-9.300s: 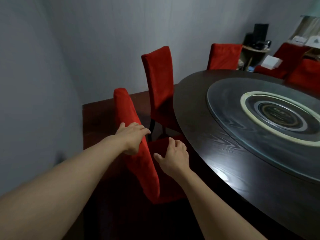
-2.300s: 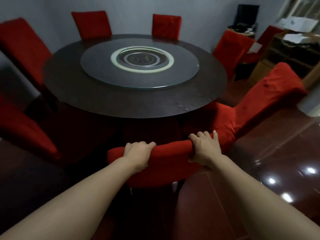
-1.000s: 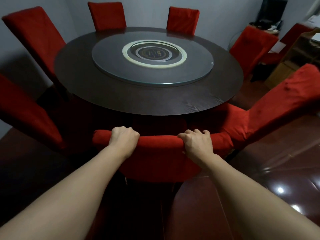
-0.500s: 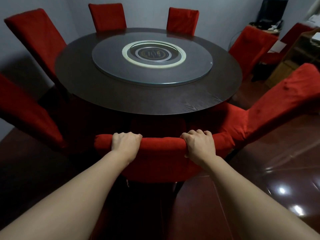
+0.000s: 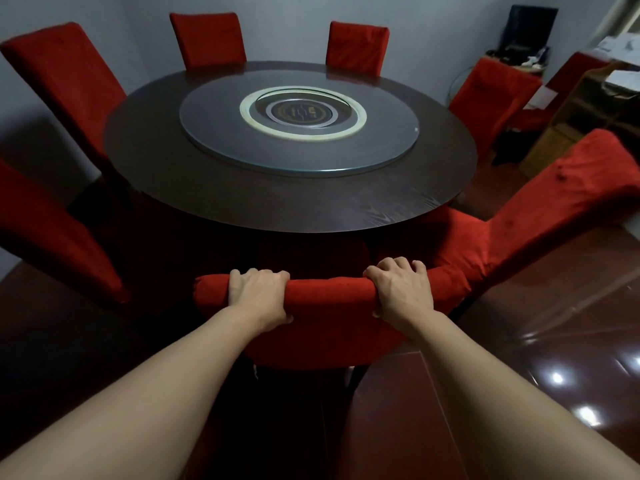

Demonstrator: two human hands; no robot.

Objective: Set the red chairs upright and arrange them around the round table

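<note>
fabric wraps the red cloth-covered dining chair [image 5: 329, 327] at the lower centre of the frame, soft and a little loose over what is likely a stiff frame beneath, so the cover may slip or bunch under a pull. the chair probably has some weight, and the padded top rail looks like the best place to hold, one hand near each end, for steering it straight. the left hand [image 5: 258, 294], just left of centre, curls its fingers over that rail; the right hand [image 5: 403, 292], right of centre, wraps it the same way, the two well apart. the chair stands upright with its seat tucked under the near edge of the round dark wooden table [image 5: 242, 202], which fills the middle, other red chairs ringing it.
</note>
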